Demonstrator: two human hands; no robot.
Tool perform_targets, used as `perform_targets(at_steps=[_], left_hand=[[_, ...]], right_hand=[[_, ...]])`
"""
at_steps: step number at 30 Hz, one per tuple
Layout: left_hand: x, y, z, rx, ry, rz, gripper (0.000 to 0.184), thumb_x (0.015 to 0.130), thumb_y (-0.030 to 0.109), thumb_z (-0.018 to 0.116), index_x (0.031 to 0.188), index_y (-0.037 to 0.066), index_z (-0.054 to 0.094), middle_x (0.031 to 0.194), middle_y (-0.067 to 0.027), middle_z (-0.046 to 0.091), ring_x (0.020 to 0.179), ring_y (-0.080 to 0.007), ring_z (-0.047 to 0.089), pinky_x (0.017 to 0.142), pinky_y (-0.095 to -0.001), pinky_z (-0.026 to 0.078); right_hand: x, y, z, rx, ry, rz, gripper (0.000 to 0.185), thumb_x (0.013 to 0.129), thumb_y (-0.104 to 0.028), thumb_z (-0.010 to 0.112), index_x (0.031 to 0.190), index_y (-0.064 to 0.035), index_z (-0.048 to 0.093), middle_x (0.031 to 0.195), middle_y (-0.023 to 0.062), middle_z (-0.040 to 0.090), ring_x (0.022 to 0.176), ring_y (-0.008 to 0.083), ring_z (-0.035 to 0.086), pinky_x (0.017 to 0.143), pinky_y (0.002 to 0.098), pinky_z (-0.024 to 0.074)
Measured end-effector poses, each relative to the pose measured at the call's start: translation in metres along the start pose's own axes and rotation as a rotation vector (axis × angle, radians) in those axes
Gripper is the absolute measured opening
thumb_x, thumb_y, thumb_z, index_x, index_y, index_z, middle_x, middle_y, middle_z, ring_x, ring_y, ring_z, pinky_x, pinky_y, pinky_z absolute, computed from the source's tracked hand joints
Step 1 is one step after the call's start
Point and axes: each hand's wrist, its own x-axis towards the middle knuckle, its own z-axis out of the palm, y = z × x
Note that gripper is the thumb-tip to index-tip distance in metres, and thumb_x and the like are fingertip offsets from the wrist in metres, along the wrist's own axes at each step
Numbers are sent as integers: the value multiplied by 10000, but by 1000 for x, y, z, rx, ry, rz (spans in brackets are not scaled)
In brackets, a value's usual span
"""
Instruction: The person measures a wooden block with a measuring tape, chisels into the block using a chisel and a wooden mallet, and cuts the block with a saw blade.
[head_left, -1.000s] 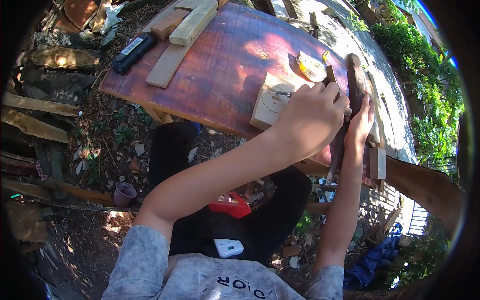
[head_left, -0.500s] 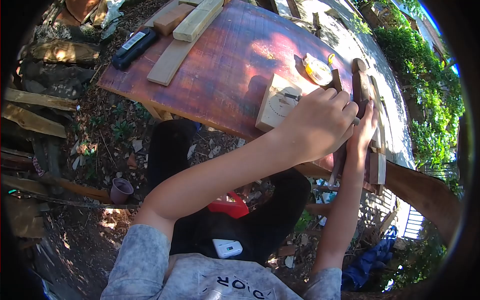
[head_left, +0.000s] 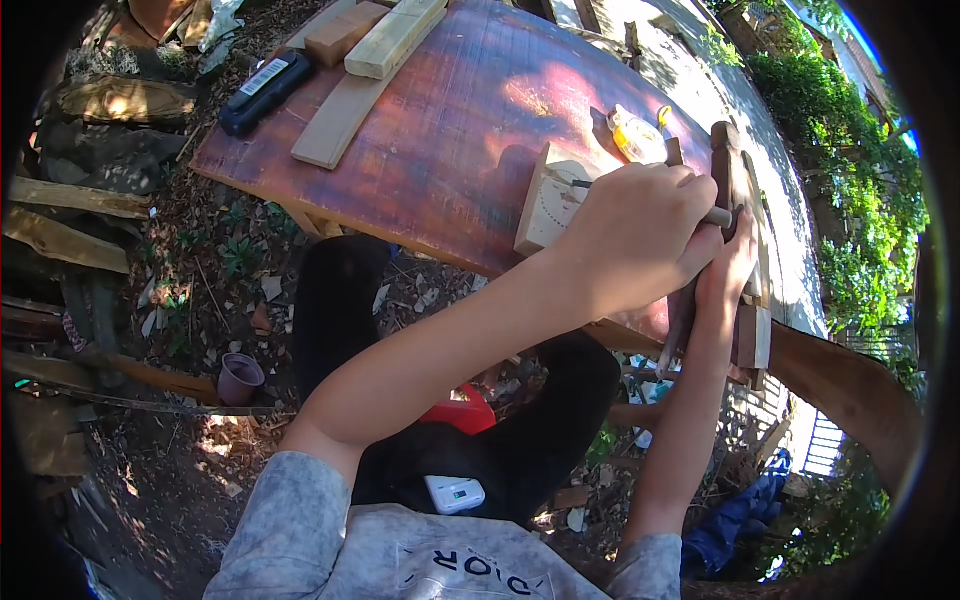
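Pale wood blk (head_left: pixel 553 205), dotted curve, lies on tbl (head_left: pixel 440 140).

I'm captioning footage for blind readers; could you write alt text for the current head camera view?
A person's left hand grips a thin tool over a wooden block marked with a dotted curve, while the right hand is beside a dark wooden piece. They work at a reddish outdoor table.

Grey mottled short-sleeve tee (head_left: pixel 400 555), kinda tie-dye looking, dark "DIOR" lettering (head_left: pixel 485 575) on the chest, plus plain black pants (head_left: pixel 480 460).
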Motion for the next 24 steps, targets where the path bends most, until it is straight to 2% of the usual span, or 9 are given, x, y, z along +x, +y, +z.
perform_targets(at_steps=[2,4,7,9,12,13,16,19,24], left_hand=[[3,3,-3,-8,-7,-74,235,939,242,655,858,28,599,779,-151,642,780,-365,666,727,-487,521],[6,3,-4,-15,-11,-123,258,951,255,644,846,25,593,758,-160,644,757,-377,667,713,-503,518],[9,3,-3,-36,-2,-155,281,954,281,646,862,18,608,779,-173,663,763,-380,675,716,-508,521],[8,0,-1,-37,11,-134,278,953,284,650,873,20,617,783,-169,667,772,-375,680,720,-504,526],[8,0,1,-54,2,-142,267,952,282,654,887,24,627,790,-161,671,786,-369,685,726,-499,531],[8,-1,1,-61,-7,-156,263,952,280,655,891,25,630,794,-158,673,791,-368,686,727,-497,533],[7,-2,2,-60,32,-112,252,953,269,654,893,25,632,806,-149,678,800,-362,690,728,-489,535],[7,-1,1,-20,17,-109,248,957,261,652,890,23,631,814,-150,680,800,-361,690,730,-485,536],[7,-1,1,4,16,-112,252,961,245,643,875,9,620,802,-168,673,793,-381,680,730,-494,534]], right_hand=[[-1,-9,-1,155,-45,83,330,1120,-338,494,1236,-60,629,936,43,656,666,123,552,589,273,433],[-5,-18,-2,311,-63,51,321,1116,-315,519,1258,-42,613,1008,62,689,790,142,610,701,286,505],[-15,-34,-10,265,-151,-72,343,1097,-323,554,1291,-45,606,1108,92,675,946,155,670,787,291,553],[-45,-58,-21,244,-244,117,420,1039,-333,589,1317,-17,597,1144,110,663,868,147,632,751,285,517],[-86,-82,-29,116,-376,171,437,971,-256,583,1329,-6,581,1158,124,652,786,141,584,694,277,467],[-103,-92,-26,28,-301,181,405,1000,-283,573,1261,27,587,879,63,606,715,142,514,690,277,420],[-109,-113,-46,128,-387,97,416,1021,-269,549,1310,29,530,963,70,596,687,139,468,671,283,403],[-115,-141,-41,301,-224,-23,403,1094,-305,493,1338,14,478,1139,72,573,660,123,397,651,266,365],[-132,-132,-22,-24,-193,-115,405,1079,-299,548,1378,-32,490,1055,86,627,676,90,491,601,240,382]])
